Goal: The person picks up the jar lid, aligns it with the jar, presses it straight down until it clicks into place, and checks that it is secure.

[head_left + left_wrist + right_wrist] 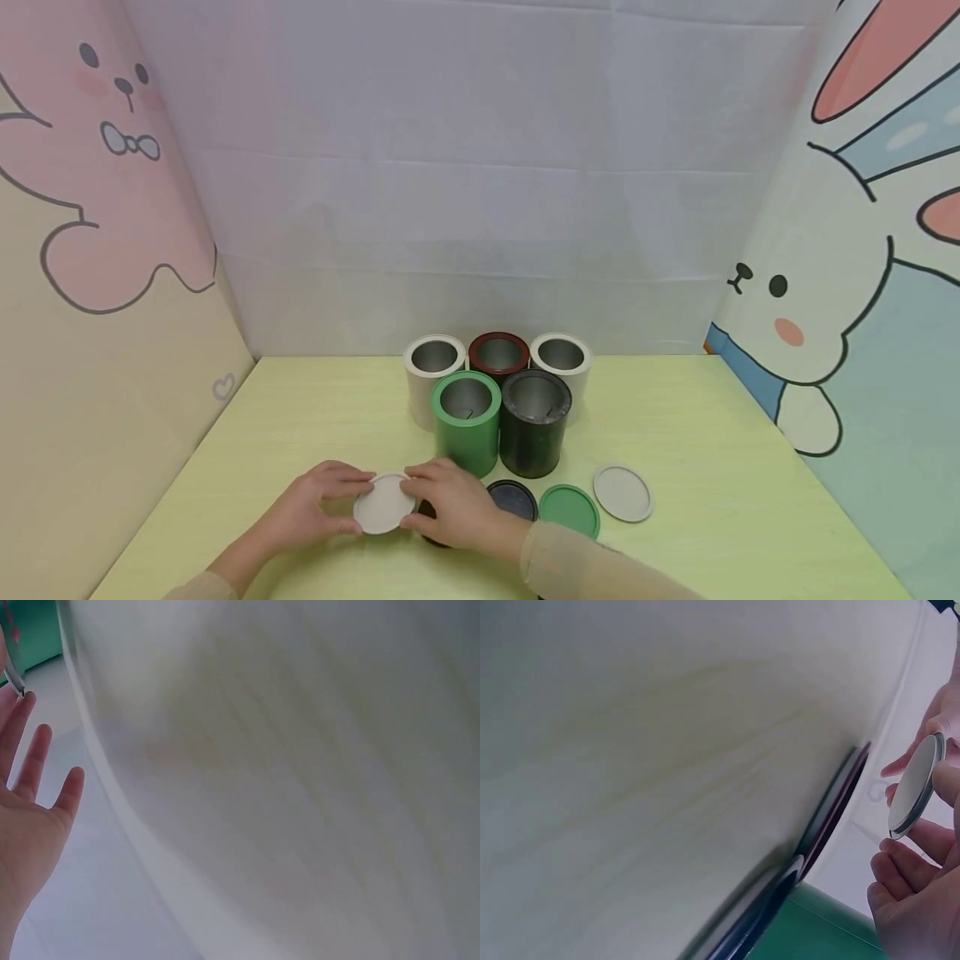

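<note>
In the head view a round white lid point(384, 504) is held between both hands, off the tabletop in the right wrist view. My left hand point(322, 508) pinches its left rim, thumb low and fingers above. My right hand point(457, 504) grips the right rim the same way. Below the right hand, a dark lid point(429, 533) is partly covered by it. Beside that hand lie a black lid point(513, 498) and a green lid point(570, 510). The right wrist view shows the white lid point(916, 786) edge-on between the fingers.
Behind the hands, open cans stand grouped: a green can point(467, 437) and a black can point(534, 442) in front, a white can point(422, 392), a dark red can point(498, 337) and another white can point(577, 385) behind. Another white lid point(624, 493) lies right on the yellow table point(720, 492).
</note>
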{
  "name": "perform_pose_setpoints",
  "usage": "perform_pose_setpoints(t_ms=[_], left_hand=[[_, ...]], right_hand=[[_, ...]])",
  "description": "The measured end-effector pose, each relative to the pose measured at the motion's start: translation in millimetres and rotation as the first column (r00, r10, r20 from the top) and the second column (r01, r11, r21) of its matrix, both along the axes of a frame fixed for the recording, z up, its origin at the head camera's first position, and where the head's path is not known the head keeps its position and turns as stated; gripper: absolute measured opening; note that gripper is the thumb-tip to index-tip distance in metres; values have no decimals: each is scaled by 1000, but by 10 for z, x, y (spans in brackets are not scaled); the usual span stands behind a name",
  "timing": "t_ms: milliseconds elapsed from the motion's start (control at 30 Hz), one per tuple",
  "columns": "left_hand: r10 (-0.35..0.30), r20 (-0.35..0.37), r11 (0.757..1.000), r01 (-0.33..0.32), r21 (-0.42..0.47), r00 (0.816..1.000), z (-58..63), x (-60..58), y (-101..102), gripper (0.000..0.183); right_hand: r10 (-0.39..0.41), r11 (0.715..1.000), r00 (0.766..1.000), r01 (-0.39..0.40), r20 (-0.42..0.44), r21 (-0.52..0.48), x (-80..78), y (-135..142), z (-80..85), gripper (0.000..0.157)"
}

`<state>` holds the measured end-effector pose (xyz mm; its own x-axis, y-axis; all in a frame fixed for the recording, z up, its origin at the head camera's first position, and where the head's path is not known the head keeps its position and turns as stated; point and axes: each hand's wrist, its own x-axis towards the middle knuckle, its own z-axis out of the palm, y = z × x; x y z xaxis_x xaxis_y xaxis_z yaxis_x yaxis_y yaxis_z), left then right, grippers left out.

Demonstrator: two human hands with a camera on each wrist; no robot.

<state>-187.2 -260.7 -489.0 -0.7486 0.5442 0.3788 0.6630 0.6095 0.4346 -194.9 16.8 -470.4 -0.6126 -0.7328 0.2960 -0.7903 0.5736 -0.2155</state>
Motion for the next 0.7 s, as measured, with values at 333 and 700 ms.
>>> perform_pose_setpoints(t_ms=[333, 700], left_hand=[[54, 7, 994, -55, 90, 998, 225, 49, 1, 53], [60, -36, 979, -52, 196, 998, 478, 28, -54, 53]], right_hand=[[-23, 996, 999, 21, -33, -84, 4, -18, 128, 41], [-53, 979, 994, 33, -92, -203, 9, -63, 376, 44]])
